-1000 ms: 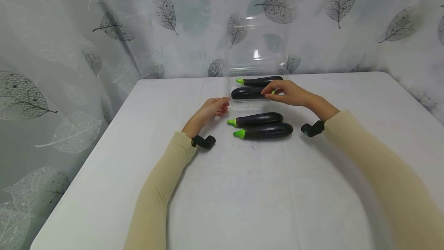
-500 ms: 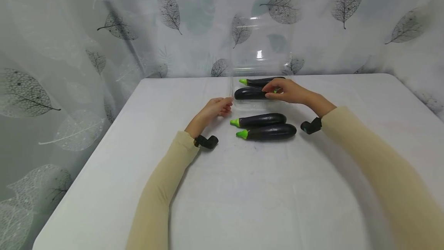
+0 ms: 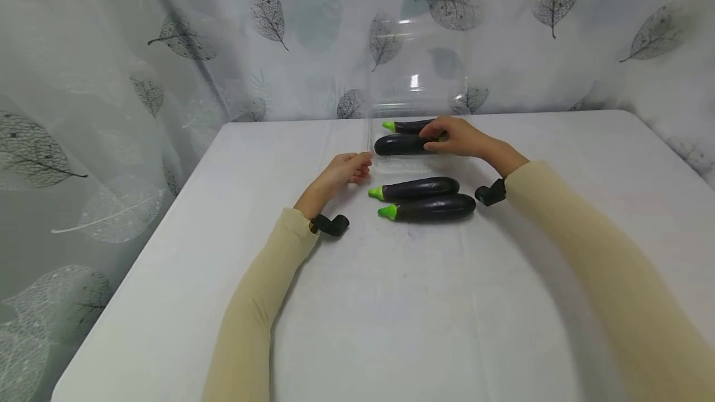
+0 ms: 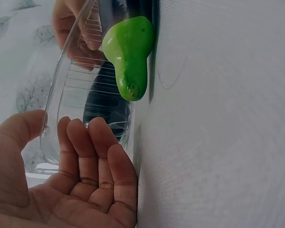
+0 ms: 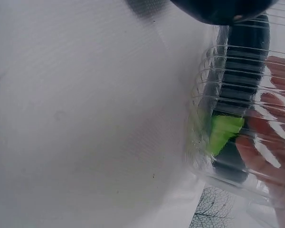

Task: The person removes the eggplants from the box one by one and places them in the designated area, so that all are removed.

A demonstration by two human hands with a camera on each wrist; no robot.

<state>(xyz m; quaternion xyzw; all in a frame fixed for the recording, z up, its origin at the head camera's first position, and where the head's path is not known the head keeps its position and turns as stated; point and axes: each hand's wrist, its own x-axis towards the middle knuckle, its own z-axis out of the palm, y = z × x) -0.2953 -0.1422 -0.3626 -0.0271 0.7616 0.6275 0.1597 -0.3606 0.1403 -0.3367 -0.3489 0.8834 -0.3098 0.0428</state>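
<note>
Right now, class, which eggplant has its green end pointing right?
The front eggplant in the box: its green end lies by the right hand. The eggplant behind it and the pair outside point theirs left.

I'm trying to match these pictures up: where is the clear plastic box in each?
Head: clear plastic box, upper middle.
Left wrist: clear plastic box, upper left.
Right wrist: clear plastic box, along the right side.
Shared landmark: the right hand, seen in all three.

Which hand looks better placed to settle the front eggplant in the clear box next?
Probably the right hand: it reaches into the clear box, with its fingers at the front eggplant's green stem end. The left hand is at the box's left edge.
</note>
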